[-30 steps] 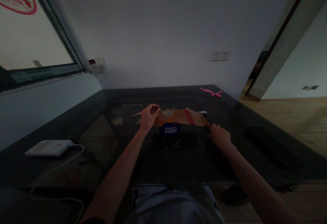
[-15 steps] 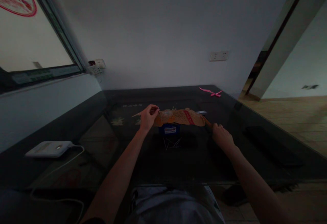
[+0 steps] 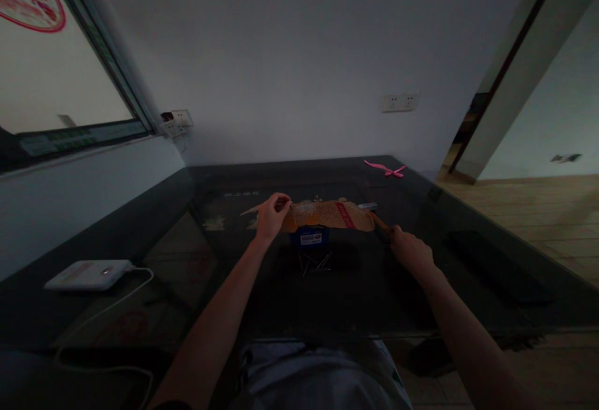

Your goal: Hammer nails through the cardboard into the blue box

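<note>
A brown, patterned, cardboard-like piece [image 3: 321, 213] with a red strip lies across the top of a blue box [image 3: 310, 237] bearing a white label. My left hand [image 3: 274, 213] is at its left end, thumb and fingertips pinched together. What sits in that pinch is too small to make out. A pale pointed tip [image 3: 249, 210] juts out left of this hand. My right hand [image 3: 412, 248] is closed around a wooden handle [image 3: 381, 223] that reaches to the right end of the brown piece. Several thin metal pins or nails [image 3: 314, 263] lie before the box.
A silver object [image 3: 367, 206] shows behind the brown piece. At the back right lies a pink ribbon-like thing [image 3: 387, 169]. A white device [image 3: 88, 274] with a cable is at left, and a long dark object [image 3: 498, 266] at right on the dark table [image 3: 355, 307].
Both hands and the brown piece stay almost where they were. The right hand sits very slightly further right and lower; the whole view has shifted a little.
</note>
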The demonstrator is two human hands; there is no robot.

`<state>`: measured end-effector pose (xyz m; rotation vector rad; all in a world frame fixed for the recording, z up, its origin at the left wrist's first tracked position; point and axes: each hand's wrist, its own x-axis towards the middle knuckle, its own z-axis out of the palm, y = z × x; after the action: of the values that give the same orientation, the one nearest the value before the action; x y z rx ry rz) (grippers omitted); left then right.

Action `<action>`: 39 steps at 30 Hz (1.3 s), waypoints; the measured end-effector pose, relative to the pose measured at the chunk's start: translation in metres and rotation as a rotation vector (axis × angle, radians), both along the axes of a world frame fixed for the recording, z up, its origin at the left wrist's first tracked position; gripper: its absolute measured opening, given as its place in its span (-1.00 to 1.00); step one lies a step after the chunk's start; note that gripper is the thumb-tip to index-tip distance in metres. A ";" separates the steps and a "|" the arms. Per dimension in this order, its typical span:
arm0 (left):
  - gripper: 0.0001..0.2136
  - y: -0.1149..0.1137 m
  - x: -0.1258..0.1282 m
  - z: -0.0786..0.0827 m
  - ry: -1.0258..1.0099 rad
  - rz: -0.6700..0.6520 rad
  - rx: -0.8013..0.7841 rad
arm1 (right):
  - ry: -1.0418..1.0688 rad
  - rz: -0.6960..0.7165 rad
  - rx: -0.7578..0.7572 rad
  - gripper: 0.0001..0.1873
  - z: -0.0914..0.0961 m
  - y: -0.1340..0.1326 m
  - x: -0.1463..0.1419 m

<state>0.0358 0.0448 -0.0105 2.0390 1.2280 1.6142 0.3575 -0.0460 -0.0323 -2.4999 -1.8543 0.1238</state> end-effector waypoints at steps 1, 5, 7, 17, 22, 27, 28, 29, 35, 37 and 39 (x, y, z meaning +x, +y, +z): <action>-0.92 0.000 0.000 0.000 0.006 0.002 0.001 | 0.002 0.008 0.010 -0.73 -0.001 0.000 0.001; -0.92 0.000 -0.001 0.000 0.040 0.021 0.007 | 0.038 0.027 0.011 -0.71 -0.005 0.004 0.006; -0.94 -0.001 -0.001 0.000 0.063 0.030 0.003 | 0.075 0.031 0.015 -0.69 -0.009 0.008 0.011; -0.94 -0.002 -0.001 0.000 0.135 0.036 -0.018 | 0.522 0.076 0.307 -0.59 -0.012 0.025 0.028; -0.93 0.002 -0.002 -0.005 0.132 0.013 -0.031 | 0.764 0.073 0.515 -0.53 0.010 0.016 0.018; -0.91 0.006 -0.003 -0.010 0.107 -0.007 -0.047 | 1.026 0.271 0.565 -0.53 0.045 -0.001 -0.007; -0.91 0.006 -0.003 -0.010 0.109 -0.009 -0.044 | 1.038 0.319 0.550 -0.54 0.051 -0.004 -0.011; -0.91 0.007 -0.003 -0.011 0.117 -0.009 -0.040 | 1.027 0.357 0.529 -0.56 0.056 -0.006 -0.014; -0.92 0.008 -0.003 -0.011 0.174 0.027 -0.024 | 0.792 0.415 0.431 -0.72 0.075 -0.011 -0.036; -0.91 0.007 -0.003 -0.010 0.180 0.039 -0.023 | 0.812 0.434 0.389 -0.71 0.079 -0.009 -0.044; -0.91 0.006 -0.003 -0.009 0.187 0.046 -0.026 | 0.792 0.447 0.364 -0.71 0.084 -0.004 -0.049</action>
<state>0.0326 0.0512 -0.0193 2.2015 1.3594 1.4458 0.3084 -0.0497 0.0517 -1.4443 -1.7948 0.6127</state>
